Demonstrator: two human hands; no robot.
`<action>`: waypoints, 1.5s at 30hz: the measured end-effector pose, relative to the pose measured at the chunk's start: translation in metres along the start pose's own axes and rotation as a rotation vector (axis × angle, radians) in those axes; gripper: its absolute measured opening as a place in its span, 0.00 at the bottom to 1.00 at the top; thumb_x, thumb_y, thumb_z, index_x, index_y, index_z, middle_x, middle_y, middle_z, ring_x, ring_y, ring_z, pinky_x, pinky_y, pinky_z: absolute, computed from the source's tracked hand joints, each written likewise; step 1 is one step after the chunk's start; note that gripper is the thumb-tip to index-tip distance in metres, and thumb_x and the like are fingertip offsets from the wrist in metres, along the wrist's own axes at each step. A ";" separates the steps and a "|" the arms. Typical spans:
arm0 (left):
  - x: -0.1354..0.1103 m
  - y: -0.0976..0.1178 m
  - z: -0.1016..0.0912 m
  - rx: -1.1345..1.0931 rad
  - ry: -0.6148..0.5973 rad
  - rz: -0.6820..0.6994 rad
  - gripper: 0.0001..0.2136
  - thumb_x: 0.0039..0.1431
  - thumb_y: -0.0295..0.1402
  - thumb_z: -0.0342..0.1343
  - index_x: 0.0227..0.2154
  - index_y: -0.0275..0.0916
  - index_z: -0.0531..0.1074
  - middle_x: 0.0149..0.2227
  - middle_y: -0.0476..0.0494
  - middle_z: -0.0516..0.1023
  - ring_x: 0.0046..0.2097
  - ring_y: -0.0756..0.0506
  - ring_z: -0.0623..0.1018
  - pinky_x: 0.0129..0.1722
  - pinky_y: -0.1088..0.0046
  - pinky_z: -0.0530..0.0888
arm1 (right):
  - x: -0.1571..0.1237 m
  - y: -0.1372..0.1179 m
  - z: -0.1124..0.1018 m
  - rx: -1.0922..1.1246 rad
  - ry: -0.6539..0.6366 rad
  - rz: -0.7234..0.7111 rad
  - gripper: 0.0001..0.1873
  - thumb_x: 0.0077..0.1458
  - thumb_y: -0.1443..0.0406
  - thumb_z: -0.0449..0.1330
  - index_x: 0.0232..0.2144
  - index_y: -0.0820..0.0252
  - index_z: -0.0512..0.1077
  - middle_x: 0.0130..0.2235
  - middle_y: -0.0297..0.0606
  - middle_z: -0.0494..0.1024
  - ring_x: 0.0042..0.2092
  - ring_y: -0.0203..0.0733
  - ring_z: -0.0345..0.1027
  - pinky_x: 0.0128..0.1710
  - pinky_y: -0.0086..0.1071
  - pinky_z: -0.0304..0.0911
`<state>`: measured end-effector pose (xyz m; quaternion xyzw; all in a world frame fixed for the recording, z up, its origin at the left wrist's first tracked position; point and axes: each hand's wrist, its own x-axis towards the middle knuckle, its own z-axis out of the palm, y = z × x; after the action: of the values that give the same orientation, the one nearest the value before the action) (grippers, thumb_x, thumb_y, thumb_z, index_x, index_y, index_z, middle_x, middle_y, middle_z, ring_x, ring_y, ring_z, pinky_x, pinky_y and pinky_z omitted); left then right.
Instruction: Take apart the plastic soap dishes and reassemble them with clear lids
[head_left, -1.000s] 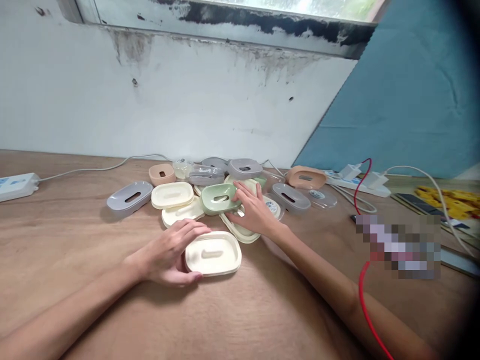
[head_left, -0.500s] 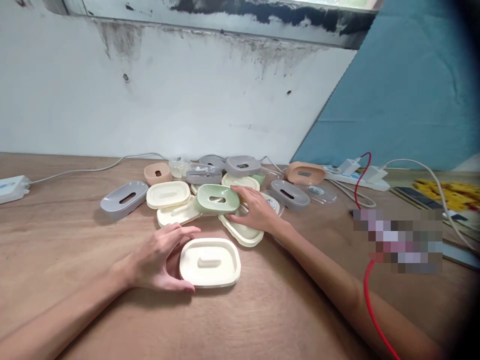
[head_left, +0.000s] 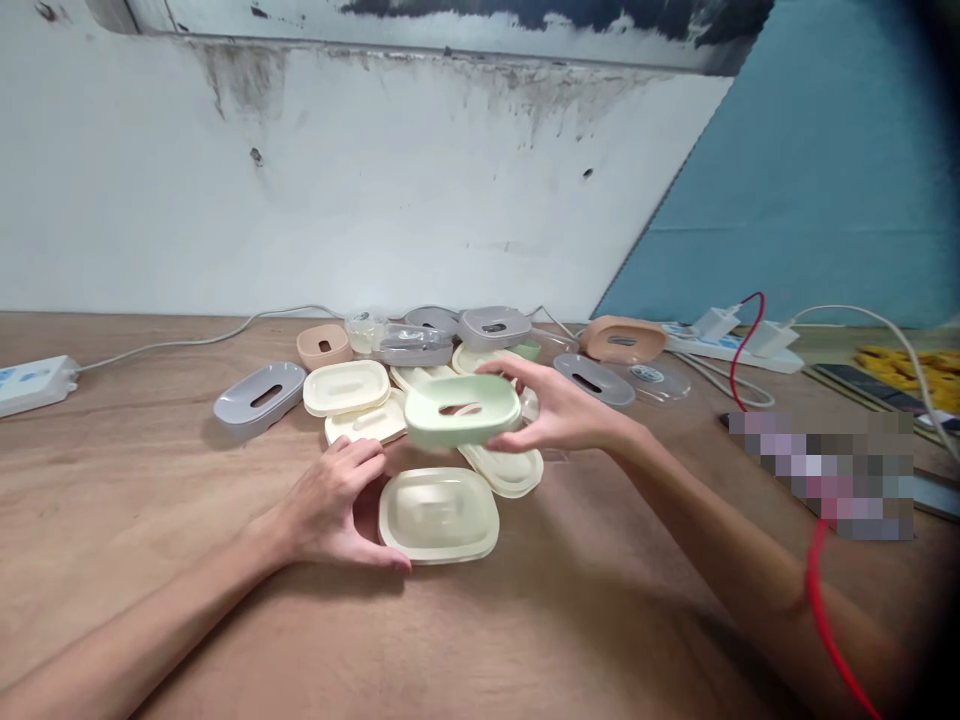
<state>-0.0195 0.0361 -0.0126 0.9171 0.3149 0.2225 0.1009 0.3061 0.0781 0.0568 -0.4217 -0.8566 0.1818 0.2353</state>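
Note:
My right hand (head_left: pixel 551 405) grips a light green soap dish tray (head_left: pixel 465 428) by its right end, thumb below and fingers above. This tray has an oval slot in its middle and is held up over the cream pieces. My left hand (head_left: pixel 337 515) is open, fingers apart, with the thumb tip at the lower left edge of a cream oval soap dish base (head_left: pixel 441 540). That base lies flat on the table and has a raised bar in its middle. Behind it are more cream bases, one (head_left: pixel 346 388) stacked on another and one (head_left: pixel 510 472) partly under the green tray.
Grey slotted trays (head_left: pixel 259 400) and peach pieces (head_left: pixel 324 346) lie around the pile, with clear plastic parts (head_left: pixel 660 382) among them. Power strips (head_left: pixel 37 385) with white cables stand left and right. A red cable (head_left: pixel 829 610) crosses my right forearm. The wall is behind.
My right hand has lifted the green tray off the pile and brought it nearer. My left hand has stayed by the cream base. The view has shifted slightly.

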 end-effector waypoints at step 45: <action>-0.005 0.002 0.002 0.208 0.055 0.224 0.40 0.50 0.42 0.63 0.65 0.35 0.60 0.57 0.29 0.76 0.53 0.34 0.82 0.45 0.63 0.83 | -0.038 -0.084 0.083 -0.631 -0.286 -0.017 0.56 0.59 0.39 0.59 0.70 0.81 0.52 0.56 0.66 0.73 0.53 0.63 0.70 0.49 0.50 0.70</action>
<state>-0.0211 0.0314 -0.0152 0.9457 0.2345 0.2234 -0.0287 0.2267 -0.0108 0.0221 -0.4368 -0.8984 -0.0365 -0.0274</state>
